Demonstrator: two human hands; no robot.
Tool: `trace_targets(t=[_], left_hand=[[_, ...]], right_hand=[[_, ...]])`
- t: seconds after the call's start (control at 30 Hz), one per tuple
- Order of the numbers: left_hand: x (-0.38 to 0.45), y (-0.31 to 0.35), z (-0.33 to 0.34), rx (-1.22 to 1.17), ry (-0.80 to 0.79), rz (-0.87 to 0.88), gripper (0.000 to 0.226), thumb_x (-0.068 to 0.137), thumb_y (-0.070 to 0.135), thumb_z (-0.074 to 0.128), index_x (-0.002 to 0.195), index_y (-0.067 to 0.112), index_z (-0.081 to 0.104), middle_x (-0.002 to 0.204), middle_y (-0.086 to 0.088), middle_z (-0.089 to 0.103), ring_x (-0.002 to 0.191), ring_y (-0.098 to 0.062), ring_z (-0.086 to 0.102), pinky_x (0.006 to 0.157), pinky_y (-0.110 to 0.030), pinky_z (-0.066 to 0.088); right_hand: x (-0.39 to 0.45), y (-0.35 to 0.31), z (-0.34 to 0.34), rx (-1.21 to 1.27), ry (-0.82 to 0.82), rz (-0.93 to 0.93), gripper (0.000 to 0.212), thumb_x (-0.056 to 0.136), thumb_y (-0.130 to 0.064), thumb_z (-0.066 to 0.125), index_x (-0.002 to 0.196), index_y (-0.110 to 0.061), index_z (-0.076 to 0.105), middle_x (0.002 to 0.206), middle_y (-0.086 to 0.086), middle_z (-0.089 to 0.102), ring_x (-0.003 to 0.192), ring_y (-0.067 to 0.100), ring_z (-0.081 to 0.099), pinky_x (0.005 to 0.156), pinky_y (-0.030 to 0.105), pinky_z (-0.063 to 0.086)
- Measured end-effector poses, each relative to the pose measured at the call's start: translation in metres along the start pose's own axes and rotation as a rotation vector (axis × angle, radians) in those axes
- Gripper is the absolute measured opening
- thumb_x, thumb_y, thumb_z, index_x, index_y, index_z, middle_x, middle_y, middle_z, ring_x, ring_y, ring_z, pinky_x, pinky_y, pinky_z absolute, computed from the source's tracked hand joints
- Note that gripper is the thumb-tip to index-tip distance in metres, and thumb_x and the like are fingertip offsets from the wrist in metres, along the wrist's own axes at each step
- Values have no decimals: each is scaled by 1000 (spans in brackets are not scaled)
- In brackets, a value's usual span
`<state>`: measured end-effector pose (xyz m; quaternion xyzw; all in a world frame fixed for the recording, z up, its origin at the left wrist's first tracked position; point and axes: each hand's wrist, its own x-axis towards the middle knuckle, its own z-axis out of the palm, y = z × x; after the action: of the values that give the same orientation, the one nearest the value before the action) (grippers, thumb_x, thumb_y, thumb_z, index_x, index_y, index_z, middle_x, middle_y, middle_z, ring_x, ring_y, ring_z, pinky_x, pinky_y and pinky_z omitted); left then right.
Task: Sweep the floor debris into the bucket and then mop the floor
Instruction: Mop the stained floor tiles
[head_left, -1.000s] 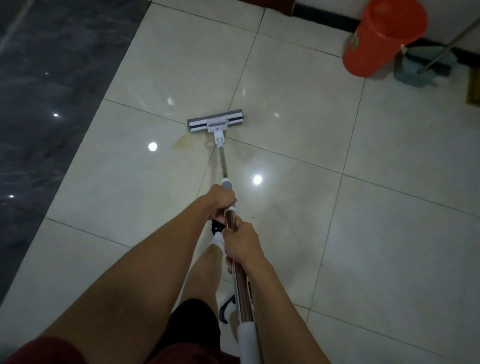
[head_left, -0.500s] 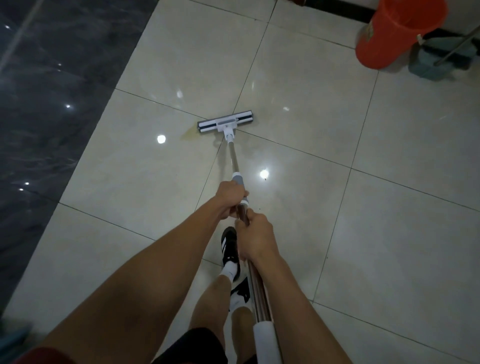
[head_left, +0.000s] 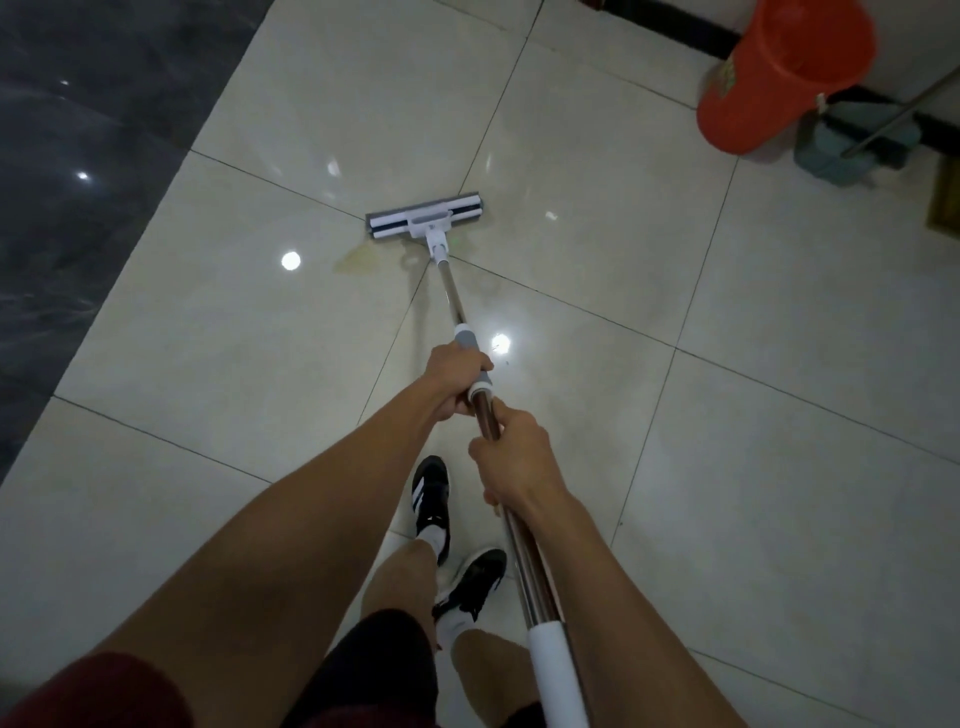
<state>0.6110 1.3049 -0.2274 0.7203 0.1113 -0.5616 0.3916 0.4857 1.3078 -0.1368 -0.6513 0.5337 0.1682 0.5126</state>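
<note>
A flat mop with a grey and white head (head_left: 425, 216) lies on the cream floor tiles (head_left: 753, 467) ahead of me. Its metal handle (head_left: 453, 296) runs back toward my body. My left hand (head_left: 457, 382) is closed around the grey collar of the handle. My right hand (head_left: 511, 457) grips the metal shaft just behind it. A yellowish stain (head_left: 358, 260) sits on the tile just behind the left end of the mop head. The orange bucket (head_left: 779, 78) stands at the far right by the wall.
A grey-blue dustpan (head_left: 852, 150) with a thin long handle lies right of the bucket. Dark marble floor (head_left: 78, 182) covers the left side. My two feet in black shoes (head_left: 452, 540) stand below the hands. A brown mat edge (head_left: 945, 202) shows at the right border.
The mop head has moved a little right, and the stain now shows behind its left end. My feet have stepped forward; both shoes are now in sight. Both hands keep their grip.
</note>
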Motion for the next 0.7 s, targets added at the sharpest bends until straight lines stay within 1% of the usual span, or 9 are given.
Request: trace_targets(t=[0.03, 0.1, 0.2, 0.27, 0.33, 0.43, 0.53, 0.63, 0.7], left_hand=[[-5, -1, 0, -21, 9, 3, 25, 87, 7, 67, 110, 2, 58, 92, -22, 68, 58, -26, 64, 52, -37, 57], [-16, -4, 1, -51, 25, 9, 20, 87, 6, 67, 104, 3, 58, 84, -19, 66, 57, -26, 63, 56, -38, 58], [-38, -13, 8, -58, 38, 15, 20, 86, 5, 68, 104, 3, 58, 86, -20, 67, 63, -29, 65, 58, -40, 59], [-53, -28, 18, -56, 36, 24, 20, 86, 6, 68, 103, 3, 59, 87, -20, 67, 65, -30, 65, 55, -39, 58], [-68, -48, 31, -69, 46, 26, 15, 86, 6, 68, 98, 4, 59, 87, -19, 66, 65, -29, 65, 53, -38, 57], [-89, -83, 50, -85, 69, 13, 13, 86, 7, 68, 97, 4, 61, 90, -21, 68, 64, -28, 65, 51, -36, 56], [-108, -114, 64, -74, 106, 6, 10, 87, 6, 69, 94, 2, 63, 92, -22, 69, 69, -30, 66, 57, -39, 58], [-115, -140, 73, -48, 139, 11, 14, 85, 5, 71, 96, -2, 66, 92, -23, 70, 75, -33, 68, 63, -43, 60], [-120, -149, 74, -69, 150, 11, 13, 84, 5, 71, 94, -2, 67, 90, -23, 70, 76, -35, 69, 66, -46, 61]], right_hand=[[-4, 1, -1, 4, -6, -9, 48, 89, -3, 53, 136, -15, 53, 91, 16, 64, 69, 29, 63, 70, 48, 62], [-12, 1, -5, 15, -16, -23, 49, 88, -2, 52, 135, -15, 53, 90, 15, 62, 68, 30, 63, 68, 48, 62], [-31, 10, -14, 22, -28, -25, 48, 89, -1, 52, 134, -17, 54, 85, 11, 60, 61, 25, 59, 62, 42, 62], [-47, 25, -19, 9, -32, -41, 47, 89, -1, 52, 132, -17, 56, 84, 9, 60, 63, 24, 59, 67, 44, 62], [-65, 45, -24, -9, -40, -53, 45, 90, -3, 53, 132, -18, 56, 84, 9, 61, 64, 23, 59, 69, 45, 62], [-93, 77, -31, -24, -57, -58, 44, 90, -2, 53, 131, -19, 57, 80, 9, 60, 59, 23, 58, 63, 40, 61], [-118, 105, -31, -27, -85, -77, 48, 87, 1, 52, 130, -19, 58, 75, 8, 58, 57, 23, 57, 59, 39, 60], [-134, 126, -31, -3, -126, -68, 51, 86, 4, 51, 131, -20, 58, 73, 8, 56, 53, 22, 55, 48, 31, 55], [-138, 133, -30, -3, -145, -74, 52, 87, 4, 51, 133, -20, 57, 75, 8, 56, 53, 22, 55, 47, 29, 53]])
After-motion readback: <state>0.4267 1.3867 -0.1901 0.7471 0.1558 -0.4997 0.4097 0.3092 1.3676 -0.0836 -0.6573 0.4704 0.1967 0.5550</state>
